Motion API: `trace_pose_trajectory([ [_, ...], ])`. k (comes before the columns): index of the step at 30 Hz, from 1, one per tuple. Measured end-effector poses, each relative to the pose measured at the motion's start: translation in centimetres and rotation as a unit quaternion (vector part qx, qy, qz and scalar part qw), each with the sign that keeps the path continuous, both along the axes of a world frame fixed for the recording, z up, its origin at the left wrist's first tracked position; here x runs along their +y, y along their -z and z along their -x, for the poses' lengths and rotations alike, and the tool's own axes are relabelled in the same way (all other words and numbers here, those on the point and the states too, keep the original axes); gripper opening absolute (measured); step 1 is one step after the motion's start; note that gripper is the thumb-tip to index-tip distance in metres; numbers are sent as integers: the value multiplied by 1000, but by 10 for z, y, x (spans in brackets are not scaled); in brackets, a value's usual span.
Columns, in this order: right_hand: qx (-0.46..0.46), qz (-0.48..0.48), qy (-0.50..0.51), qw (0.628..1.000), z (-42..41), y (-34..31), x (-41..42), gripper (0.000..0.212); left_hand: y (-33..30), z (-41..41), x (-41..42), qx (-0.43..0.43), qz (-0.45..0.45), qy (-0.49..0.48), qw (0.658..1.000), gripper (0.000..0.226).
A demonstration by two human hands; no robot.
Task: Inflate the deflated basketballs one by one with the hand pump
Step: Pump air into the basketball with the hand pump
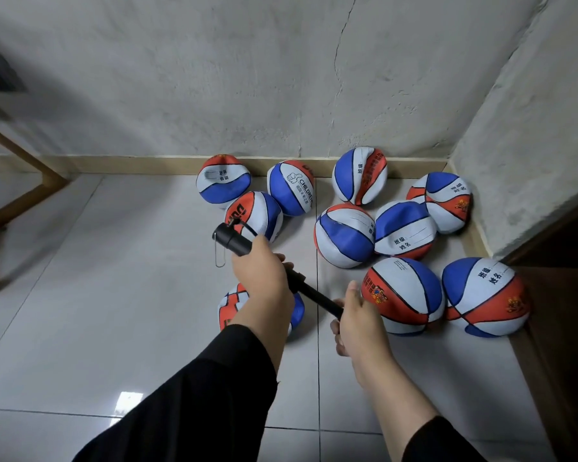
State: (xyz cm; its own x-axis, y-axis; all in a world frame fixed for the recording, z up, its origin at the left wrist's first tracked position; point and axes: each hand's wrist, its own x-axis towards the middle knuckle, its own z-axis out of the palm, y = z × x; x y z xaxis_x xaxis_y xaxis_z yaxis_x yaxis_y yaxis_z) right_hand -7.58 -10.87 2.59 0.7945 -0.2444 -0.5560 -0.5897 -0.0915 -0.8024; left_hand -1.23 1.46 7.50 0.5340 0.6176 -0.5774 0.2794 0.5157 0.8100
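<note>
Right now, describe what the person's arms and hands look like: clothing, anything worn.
Both arms wear long black sleeves. The left sleeve reaches close to the wrist; the right sleeve is pushed further up, leaving the forearm bare. The left hand and right hand are bare: no gloves, and no rings, watch or bracelet show from this view.

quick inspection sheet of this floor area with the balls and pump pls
surface: pale tiled floor, glossy, dark grout lines
job's things: ten red, white and blue basketballs, several dented, clustered toward the corner; one ball lies partly under the left forearm; black hand pump held above the floor, its rod drawn out
clutter: nothing seen
grippers: left hand grips the pump barrel; right hand grips the handle end
cables: short black hose looped at the pump head; thin wire clip dangling below it
surroundings: cracked plaster wall, beige skirting, wooden frame at left
</note>
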Motion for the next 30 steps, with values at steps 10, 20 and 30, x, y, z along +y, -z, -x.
trace_pose_trajectory([
  [10, -39, 31, -34, 998, -28, 4, 19, 66, 5, 3, -32, -9, 14, -6, 1000, 15],
  [20, 21, -18, -3, 1000, -20, 15, -4, 62, 9, -20, 4, -7, -1, -19, 1000, 15],
  [30, -54, 47, -37, 997, -36, 5, 8, 62, 7, -5, -38, -7, 5, 2, 1000, 11],
])
